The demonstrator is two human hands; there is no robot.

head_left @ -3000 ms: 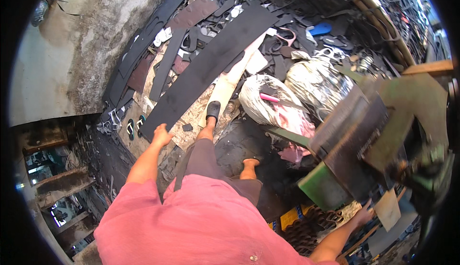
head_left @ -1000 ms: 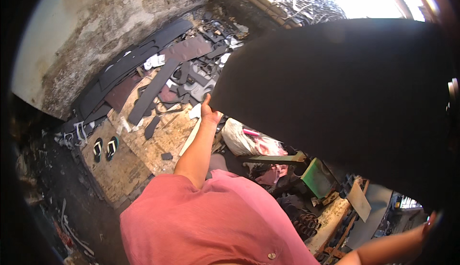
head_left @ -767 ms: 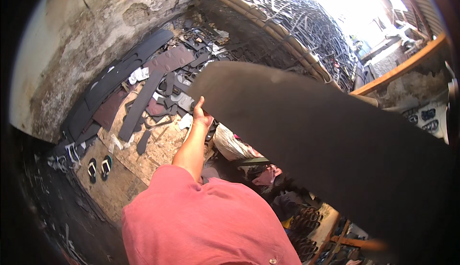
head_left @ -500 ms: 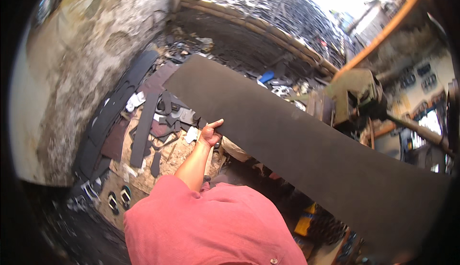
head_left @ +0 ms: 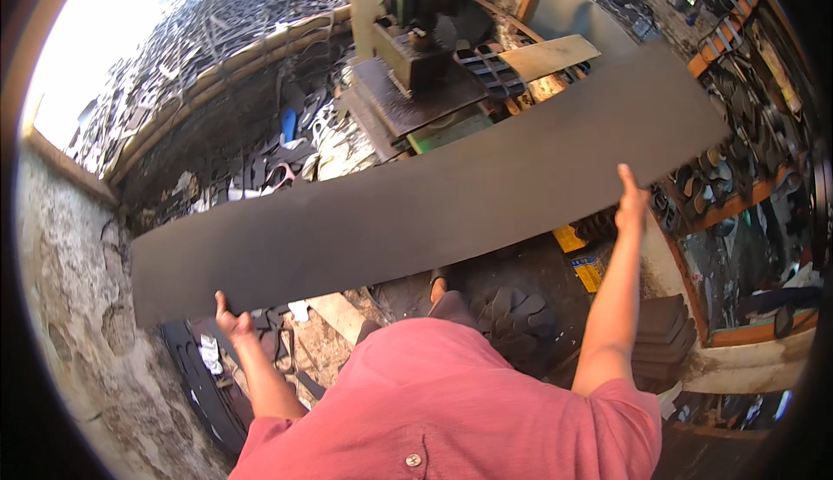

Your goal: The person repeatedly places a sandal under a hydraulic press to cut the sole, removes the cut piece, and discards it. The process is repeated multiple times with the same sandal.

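Observation:
A long, dark rubber-like sheet (head_left: 416,211) stretches across the view in front of me, raised off the floor. My left hand (head_left: 232,322) grips its near edge close to the left end, thumb on top and the other fingers hidden or curled beneath. Toward the right end, my right hand (head_left: 632,200) holds the same near edge, its thumb also lying over the top face. Beyond the sheet's middle stands a green, heavy press machine (head_left: 412,46) with a dark flat metal bed (head_left: 416,98).
Black and white scraps (head_left: 278,163) lie behind the sheet at left, below a heap of cut strips (head_left: 252,20). A stained wall (head_left: 69,306) rises on the left. Stacked dark sole pieces (head_left: 659,332) and yellow boxes (head_left: 588,272) sit near my right arm. Racks (head_left: 737,167) hold shoe parts.
My view has swung right, bringing the press to the upper middle. The sheet now lies more crosswise before me, and my right hand has come into view on its edge.

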